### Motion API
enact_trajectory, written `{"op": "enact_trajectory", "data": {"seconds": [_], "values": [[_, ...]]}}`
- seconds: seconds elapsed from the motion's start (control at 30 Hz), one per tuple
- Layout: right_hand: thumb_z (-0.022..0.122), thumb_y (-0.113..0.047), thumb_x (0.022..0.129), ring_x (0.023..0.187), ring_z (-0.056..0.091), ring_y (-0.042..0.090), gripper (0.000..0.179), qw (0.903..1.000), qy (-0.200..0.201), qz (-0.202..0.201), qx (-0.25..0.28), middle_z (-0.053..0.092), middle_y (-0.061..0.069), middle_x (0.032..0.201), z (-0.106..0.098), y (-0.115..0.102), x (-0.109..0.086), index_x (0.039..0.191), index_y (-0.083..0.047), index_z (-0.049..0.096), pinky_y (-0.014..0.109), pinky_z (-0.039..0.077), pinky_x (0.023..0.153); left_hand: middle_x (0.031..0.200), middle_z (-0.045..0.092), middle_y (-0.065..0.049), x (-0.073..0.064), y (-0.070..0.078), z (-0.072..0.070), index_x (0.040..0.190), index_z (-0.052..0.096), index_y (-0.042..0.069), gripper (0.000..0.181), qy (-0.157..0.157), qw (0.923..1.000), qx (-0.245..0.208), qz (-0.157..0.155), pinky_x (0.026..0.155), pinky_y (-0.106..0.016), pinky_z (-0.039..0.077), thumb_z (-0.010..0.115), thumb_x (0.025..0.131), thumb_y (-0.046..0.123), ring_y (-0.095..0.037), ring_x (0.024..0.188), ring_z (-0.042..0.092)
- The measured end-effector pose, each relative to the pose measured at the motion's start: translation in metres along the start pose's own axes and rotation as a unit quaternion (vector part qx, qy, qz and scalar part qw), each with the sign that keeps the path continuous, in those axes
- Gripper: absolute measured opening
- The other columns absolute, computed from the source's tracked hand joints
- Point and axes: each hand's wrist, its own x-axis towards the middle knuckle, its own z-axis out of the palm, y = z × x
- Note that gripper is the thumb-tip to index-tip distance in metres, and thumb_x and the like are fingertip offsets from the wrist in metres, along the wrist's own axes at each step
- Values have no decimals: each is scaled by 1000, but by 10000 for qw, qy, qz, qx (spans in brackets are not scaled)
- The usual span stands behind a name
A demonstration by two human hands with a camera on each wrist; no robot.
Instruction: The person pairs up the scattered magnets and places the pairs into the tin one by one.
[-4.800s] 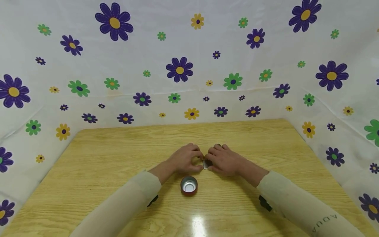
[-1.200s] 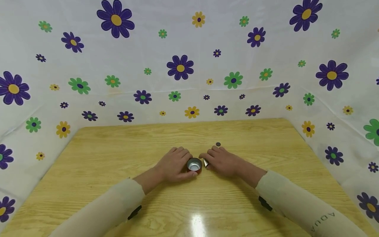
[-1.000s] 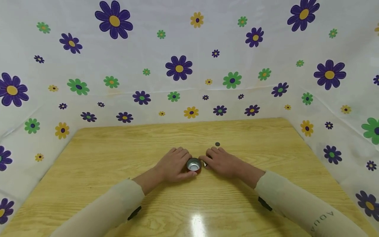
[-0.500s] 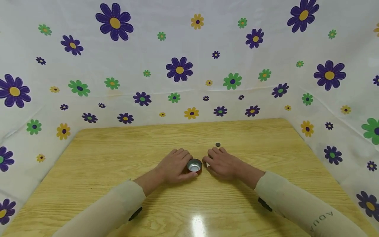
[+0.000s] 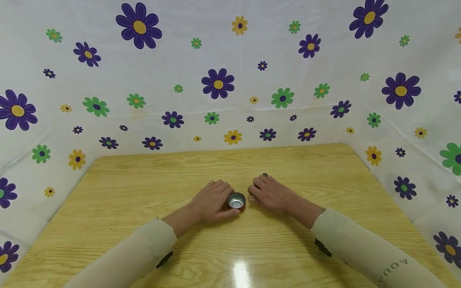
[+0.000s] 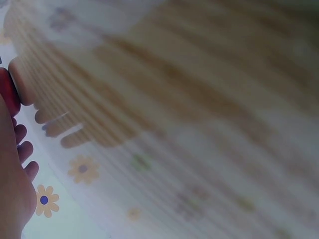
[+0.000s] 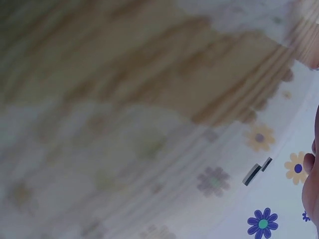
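My left hand [image 5: 212,202] grips a small round metal cup [image 5: 236,201], silvery inside and dark red outside. Its fingers lie behind the cup and its thumb runs along the near side. The cup stands with its mouth up on the table; at the edge of the left wrist view its red wall [image 6: 11,92] shows. Just right of it, my right hand [image 5: 270,196] rests low over the wood, fingers curled and thumb drawn in beneath them. Whether the fingers hold something I cannot tell. A small dark disc [image 5: 265,175] peeks out behind the knuckles.
The wood-grain table [image 5: 162,172] has a glossy top. Behind it and at both sides hangs a white cloth [image 5: 162,60] printed with flowers. Small dark-and-light pieces [image 7: 252,174] show near the right hand in the right wrist view.
Since the earliest frame, the left hand has taken hold of the cup and moved it up beside the right hand. The silvery piece at the right fingers has gone from sight; that hand now partly covers the disc.
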Motion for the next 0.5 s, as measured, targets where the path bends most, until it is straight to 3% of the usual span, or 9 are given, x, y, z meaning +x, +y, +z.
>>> {"op": "enact_trajectory", "data": {"seconds": [0.37, 0.5], "values": [[48, -25, 104, 76, 35, 13, 14, 9965, 161, -259, 774, 37, -1, 88, -5, 0, -1, 99, -13, 52, 27, 35, 73, 109, 59, 1, 1, -2, 1, 116, 60, 15, 55, -45, 9999, -120, -43, 87, -35, 43, 51, 94, 64, -16, 99, 51], [47, -21, 104, 81, 37, 15, 15, 9963, 118, -207, 830, 42, 1, 93, -5, 0, -2, 109, -10, 56, 29, 37, 76, 110, 60, 1, 1, -1, 0, 116, 60, 14, 55, -70, 9999, -131, -23, 87, -36, 44, 52, 94, 64, -16, 99, 52]]}}
